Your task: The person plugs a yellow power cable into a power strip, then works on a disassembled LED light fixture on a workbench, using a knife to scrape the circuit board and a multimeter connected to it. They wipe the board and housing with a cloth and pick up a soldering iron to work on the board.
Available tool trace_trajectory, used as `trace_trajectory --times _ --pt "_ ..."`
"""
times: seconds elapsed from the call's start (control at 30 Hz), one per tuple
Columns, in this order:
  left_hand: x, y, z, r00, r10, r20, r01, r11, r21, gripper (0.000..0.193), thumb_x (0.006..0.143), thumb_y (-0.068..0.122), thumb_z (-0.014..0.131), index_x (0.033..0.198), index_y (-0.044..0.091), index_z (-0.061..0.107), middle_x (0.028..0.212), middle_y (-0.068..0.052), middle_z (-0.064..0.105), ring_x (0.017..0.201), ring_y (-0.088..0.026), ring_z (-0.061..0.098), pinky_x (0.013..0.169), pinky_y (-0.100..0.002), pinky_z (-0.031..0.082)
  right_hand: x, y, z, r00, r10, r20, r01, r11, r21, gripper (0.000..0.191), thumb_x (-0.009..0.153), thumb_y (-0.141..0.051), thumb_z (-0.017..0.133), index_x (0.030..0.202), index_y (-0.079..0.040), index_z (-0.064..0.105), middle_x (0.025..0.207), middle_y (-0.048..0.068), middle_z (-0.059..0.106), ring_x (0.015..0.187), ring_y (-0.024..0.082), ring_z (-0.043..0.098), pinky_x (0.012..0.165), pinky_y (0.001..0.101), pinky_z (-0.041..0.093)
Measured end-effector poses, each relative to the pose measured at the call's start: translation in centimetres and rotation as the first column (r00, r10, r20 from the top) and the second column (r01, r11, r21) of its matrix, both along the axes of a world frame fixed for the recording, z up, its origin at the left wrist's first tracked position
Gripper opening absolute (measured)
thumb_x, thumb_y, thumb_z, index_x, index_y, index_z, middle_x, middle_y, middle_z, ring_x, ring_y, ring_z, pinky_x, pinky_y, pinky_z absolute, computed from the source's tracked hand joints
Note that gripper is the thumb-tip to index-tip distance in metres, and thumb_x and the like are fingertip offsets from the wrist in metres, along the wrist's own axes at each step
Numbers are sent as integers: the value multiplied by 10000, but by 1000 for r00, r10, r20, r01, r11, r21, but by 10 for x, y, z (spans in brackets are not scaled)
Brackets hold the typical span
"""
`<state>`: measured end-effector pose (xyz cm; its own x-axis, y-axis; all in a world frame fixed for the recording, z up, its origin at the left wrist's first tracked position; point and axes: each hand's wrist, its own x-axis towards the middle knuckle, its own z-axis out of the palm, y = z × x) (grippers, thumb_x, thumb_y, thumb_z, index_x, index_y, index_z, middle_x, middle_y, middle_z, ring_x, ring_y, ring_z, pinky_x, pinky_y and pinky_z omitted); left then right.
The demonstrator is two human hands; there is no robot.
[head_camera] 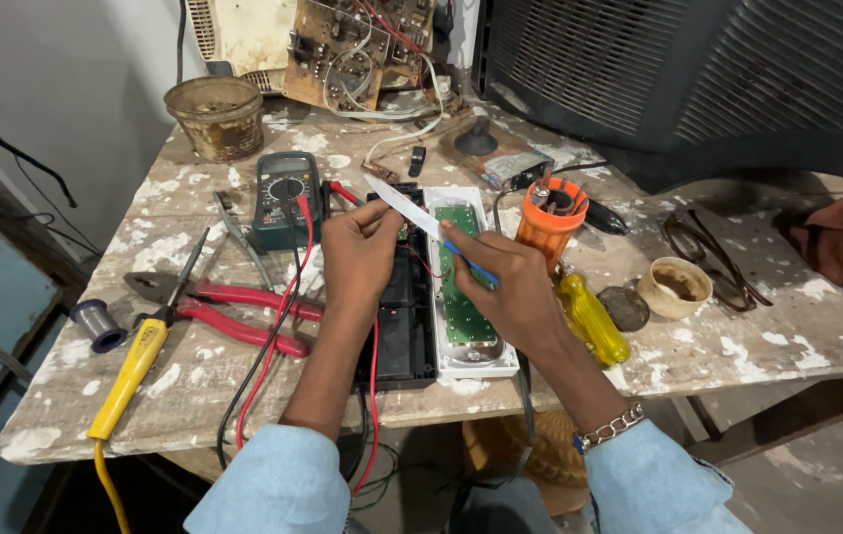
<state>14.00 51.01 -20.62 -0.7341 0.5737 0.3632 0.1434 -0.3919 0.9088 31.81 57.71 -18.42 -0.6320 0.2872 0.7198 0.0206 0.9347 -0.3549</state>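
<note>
Red-handled pliers [243, 311] and a yellow soldering iron [130, 376] lie on the paint-flecked bench [738, 346], a green multimeter [286, 198] and rusty tin [216, 117] farther back.

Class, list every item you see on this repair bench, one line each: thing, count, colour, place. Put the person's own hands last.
knife: 1, white blade, blue handle, held over the opened device
opened device: 1, white shell with green board, bench centre
black case: 1, black, left of the white shell
multimeter: 1, dark green, behind the left hand
pliers: 1, red handles, bench left
soldering iron: 1, yellow handle, front left
solder spool: 1, grey, far left
screwdriver: 1, yellow handle, right of the device
orange cup: 1, orange, holding tools
small bowl: 1, cream, bench right
glasses: 1, brown, right
bucket: 1, brownish, back left
left hand: 1, at the blade
right hand: 1, grips the knife handle
</note>
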Motion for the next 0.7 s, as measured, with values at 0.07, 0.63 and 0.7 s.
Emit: trace_trajectory --times 0.07,0.63,0.7 --pt "1 -1 1 1000 6 3 -6 1000 -12 223 941 108 680 1066 -47 781 908 -61 791 782 -53 685 675 -211 516 0 0 0 1000 7 -1 -7 1000 -12 465 878 3 722 1335 -82 686 831 129 683 625 194 600 614 340 513" --pt "1 -3 2 999 14 -40 -14 1000 -3 242 942 105 671 1108 -37 777 905 -46 791 769 -28 662 658 -207 508 0 -1 0 999 -38 25 38 999 -5 468 872 -1 735 1329 -91 693 837 149 678 638 232 621 638 360 517" --pt "1 -4 2 999 18 -45 -18 1000 4 245 938 102 670 1110 -37 776 906 -50 794 769 -27 668 665 -205 512 -1 -2 0 999 -33 22 33 999 -2 466 873 3 733 1328 -86 692 850 151 687 658 236 641 648 362 523"
